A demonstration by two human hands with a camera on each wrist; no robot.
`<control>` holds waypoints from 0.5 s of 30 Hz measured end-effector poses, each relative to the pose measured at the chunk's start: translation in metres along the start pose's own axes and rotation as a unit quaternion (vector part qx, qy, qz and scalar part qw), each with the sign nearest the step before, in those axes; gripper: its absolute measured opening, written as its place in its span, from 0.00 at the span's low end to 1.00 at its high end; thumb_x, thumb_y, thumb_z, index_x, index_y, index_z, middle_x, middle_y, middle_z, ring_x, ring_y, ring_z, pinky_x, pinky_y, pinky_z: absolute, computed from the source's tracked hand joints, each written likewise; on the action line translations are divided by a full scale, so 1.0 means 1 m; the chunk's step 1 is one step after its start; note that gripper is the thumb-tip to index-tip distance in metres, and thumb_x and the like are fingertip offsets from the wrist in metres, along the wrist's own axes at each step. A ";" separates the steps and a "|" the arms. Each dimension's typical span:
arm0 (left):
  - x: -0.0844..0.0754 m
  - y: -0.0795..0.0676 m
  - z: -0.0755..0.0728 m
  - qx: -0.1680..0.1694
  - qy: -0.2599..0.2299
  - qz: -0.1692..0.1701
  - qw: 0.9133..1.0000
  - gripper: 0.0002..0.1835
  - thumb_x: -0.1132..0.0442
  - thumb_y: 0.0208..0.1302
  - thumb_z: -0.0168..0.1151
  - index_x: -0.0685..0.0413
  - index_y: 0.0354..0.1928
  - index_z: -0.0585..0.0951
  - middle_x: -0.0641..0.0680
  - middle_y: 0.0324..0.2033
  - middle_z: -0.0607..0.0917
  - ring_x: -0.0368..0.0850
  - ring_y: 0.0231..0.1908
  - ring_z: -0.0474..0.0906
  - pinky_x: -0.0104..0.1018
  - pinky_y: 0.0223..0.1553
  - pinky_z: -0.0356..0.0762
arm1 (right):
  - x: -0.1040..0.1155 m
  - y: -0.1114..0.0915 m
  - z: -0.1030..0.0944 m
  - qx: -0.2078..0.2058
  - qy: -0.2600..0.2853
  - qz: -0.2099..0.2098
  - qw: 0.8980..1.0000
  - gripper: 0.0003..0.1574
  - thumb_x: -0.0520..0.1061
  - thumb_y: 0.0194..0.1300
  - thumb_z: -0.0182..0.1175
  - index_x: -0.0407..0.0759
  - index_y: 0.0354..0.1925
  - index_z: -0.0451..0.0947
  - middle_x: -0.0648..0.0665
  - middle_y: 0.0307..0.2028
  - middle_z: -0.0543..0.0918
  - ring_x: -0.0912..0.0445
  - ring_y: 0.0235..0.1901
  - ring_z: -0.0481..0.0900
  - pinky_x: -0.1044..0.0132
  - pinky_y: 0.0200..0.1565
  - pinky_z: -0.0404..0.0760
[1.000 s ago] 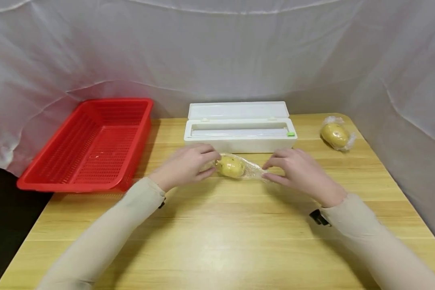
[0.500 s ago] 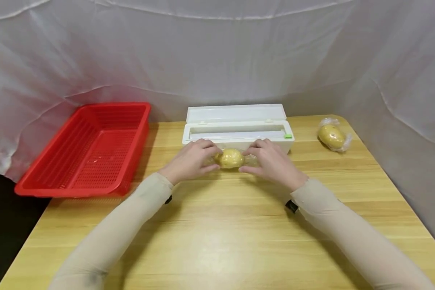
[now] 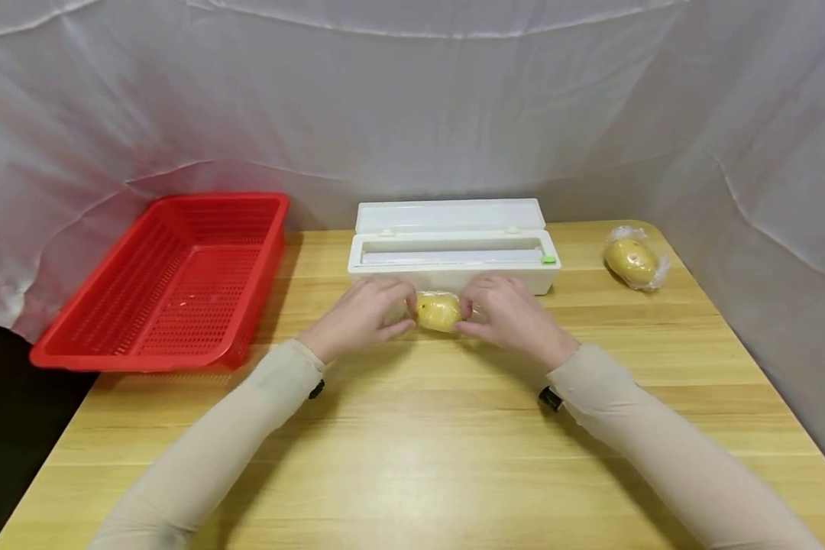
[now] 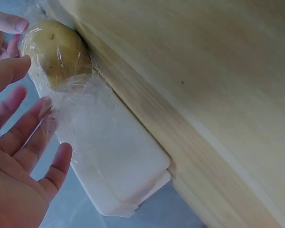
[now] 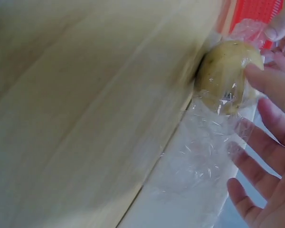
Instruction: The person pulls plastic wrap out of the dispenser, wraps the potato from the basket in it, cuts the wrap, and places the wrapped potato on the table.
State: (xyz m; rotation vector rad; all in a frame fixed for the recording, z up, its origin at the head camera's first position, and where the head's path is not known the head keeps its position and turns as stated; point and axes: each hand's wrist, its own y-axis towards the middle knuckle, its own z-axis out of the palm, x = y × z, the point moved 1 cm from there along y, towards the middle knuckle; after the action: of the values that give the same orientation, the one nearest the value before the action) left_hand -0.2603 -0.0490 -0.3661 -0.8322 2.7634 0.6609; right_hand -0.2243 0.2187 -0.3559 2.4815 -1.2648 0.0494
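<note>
A yellow potato in clear plastic wrap lies on the table, just in front of a white plastic-wrap dispenser. My left hand holds its left end with bent fingers and thumb. At the other end, my right hand grips the potato and its loose film. In the right wrist view the right thumb touches the wrapped potato, and crinkled film trails beside the fingers. The left wrist view shows film against the left fingertips. The potato's underside is hidden.
The white dispenser stands with its lid raised, a roll inside and a green slider at its right end. A red basket is at the left. Another wrapped potato lies at the far right. Grey cloth hangs behind.
My right hand has moved left from the outstretched film end to the potato's side. Both hands' fingers have bent in closer, and the potato has turned a little between them.
</note>
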 end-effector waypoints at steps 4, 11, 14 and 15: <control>0.007 0.002 0.001 0.016 -0.081 -0.057 0.995 0.21 0.60 0.69 0.75 0.55 0.59 0.79 0.53 0.50 0.90 0.50 0.53 0.88 0.48 0.60 0.85 | -0.001 0.002 0.002 -0.011 0.015 0.001 1.000 0.23 0.52 0.59 0.82 0.45 0.46 0.85 0.47 0.44 0.92 0.47 0.49 0.89 0.42 0.60 0.83; 0.017 0.003 0.001 0.050 -0.144 -0.097 0.984 0.27 0.63 0.68 0.76 0.56 0.67 0.81 0.54 0.50 0.90 0.47 0.48 0.88 0.43 0.53 0.88 | -0.001 0.002 0.004 0.019 0.006 0.001 1.000 0.31 0.54 0.61 0.80 0.43 0.59 0.87 0.41 0.56 0.90 0.41 0.61 0.85 0.37 0.69 0.76; 0.016 0.002 0.000 0.050 -0.129 -0.096 0.986 0.23 0.61 0.66 0.77 0.54 0.62 0.85 0.52 0.47 0.90 0.46 0.46 0.86 0.39 0.49 0.88 | -0.001 0.003 0.004 0.018 0.011 -0.007 1.000 0.30 0.54 0.60 0.81 0.43 0.56 0.87 0.42 0.55 0.90 0.41 0.61 0.84 0.38 0.69 0.77; 0.016 0.001 0.000 0.050 -0.117 -0.096 0.987 0.22 0.59 0.66 0.78 0.54 0.60 0.86 0.52 0.47 0.90 0.46 0.46 0.86 0.38 0.48 0.87 | -0.001 0.003 0.004 0.016 0.014 -0.011 1.000 0.30 0.54 0.59 0.82 0.43 0.55 0.87 0.42 0.54 0.90 0.42 0.60 0.85 0.39 0.68 0.78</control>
State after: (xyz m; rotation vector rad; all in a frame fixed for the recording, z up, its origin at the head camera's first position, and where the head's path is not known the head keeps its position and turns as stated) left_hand -0.2743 -0.0556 -0.3705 -0.9191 2.4478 0.5418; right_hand -0.2276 0.2168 -0.3592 2.5130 -1.2342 0.1006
